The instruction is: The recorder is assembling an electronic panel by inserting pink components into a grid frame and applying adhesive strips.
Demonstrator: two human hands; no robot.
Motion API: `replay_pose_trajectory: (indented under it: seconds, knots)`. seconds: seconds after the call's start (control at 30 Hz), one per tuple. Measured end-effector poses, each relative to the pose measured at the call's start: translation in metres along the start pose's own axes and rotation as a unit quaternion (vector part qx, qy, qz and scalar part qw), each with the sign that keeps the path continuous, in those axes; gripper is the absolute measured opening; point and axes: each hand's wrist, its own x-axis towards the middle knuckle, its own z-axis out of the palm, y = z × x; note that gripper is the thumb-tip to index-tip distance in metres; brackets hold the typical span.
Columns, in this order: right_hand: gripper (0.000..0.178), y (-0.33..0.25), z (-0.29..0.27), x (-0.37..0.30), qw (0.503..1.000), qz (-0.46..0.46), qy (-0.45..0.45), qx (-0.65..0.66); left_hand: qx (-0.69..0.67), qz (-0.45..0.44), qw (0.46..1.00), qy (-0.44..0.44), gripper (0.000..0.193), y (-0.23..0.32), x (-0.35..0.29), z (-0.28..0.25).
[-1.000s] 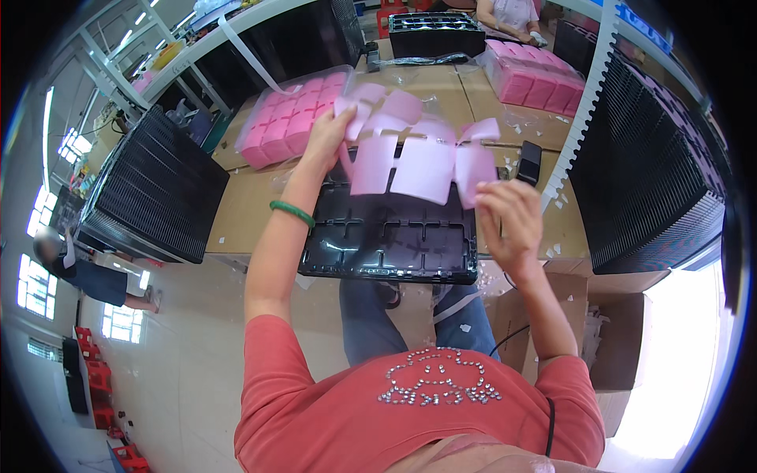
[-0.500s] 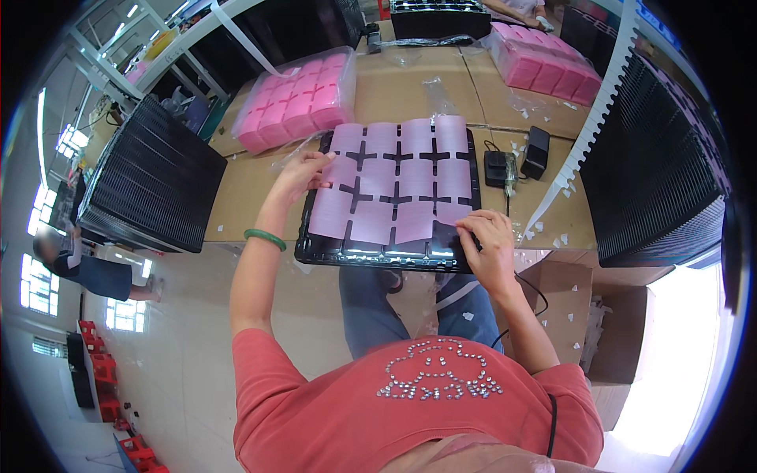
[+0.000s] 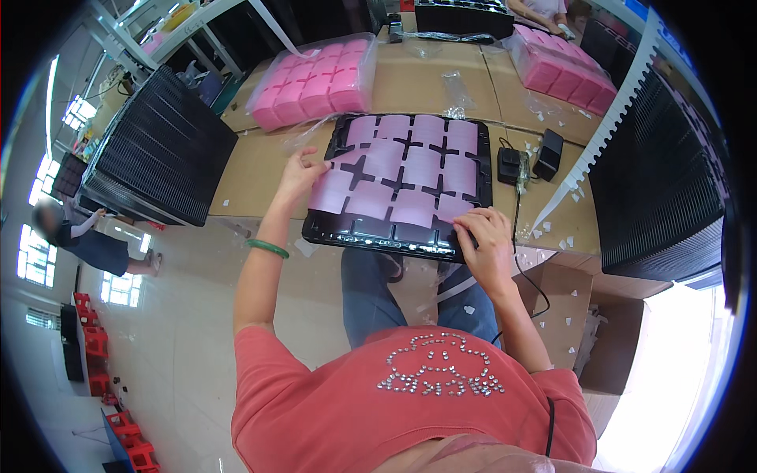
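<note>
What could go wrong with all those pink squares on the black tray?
The black tray sticks out over the table's edge, so a hard press by the right hand might tip it. The pink sheet looks thin; the left hand could crease it or push the squares out of line.

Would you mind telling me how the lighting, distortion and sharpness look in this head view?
Head view: strong fisheye bending, so the black stacks bow toward the dark round rim; the lower right corner is blown out white; light is even and soft over the black tray with its pink sheet; left hand and right hand look sharp, without motion blur.
</note>
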Motion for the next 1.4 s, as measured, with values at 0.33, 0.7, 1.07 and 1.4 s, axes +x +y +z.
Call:
replay_pose_trajectory:
  seconds: [0.33, 0.7, 1.07, 1.4]
  knots:
    - [0.01, 0.005, -0.01, -0.004, 1.0, 0.013, -0.017, -0.018, -0.089, -0.033, 0.995, 0.009, 0.055, 0.013, -0.019, 0.023]
    - [0.01, 0.001, -0.007, -0.006, 0.999, -0.002, -0.035, -0.005, -0.015, -0.037, 0.999, 0.014, 0.057, 0.004, -0.024, 0.014]
    - [0.011, -0.001, -0.018, -0.007, 0.995, -0.018, -0.095, -0.021, 0.124, 0.058, 0.99, 0.022, 0.054, -0.023, -0.06, -0.008]
    - [0.013, 0.055, -0.029, 0.08, 0.988, -0.041, -0.129, -0.07, 0.332, 0.368, 0.864, 0.08, 0.026, 0.022, -0.017, 0.041]
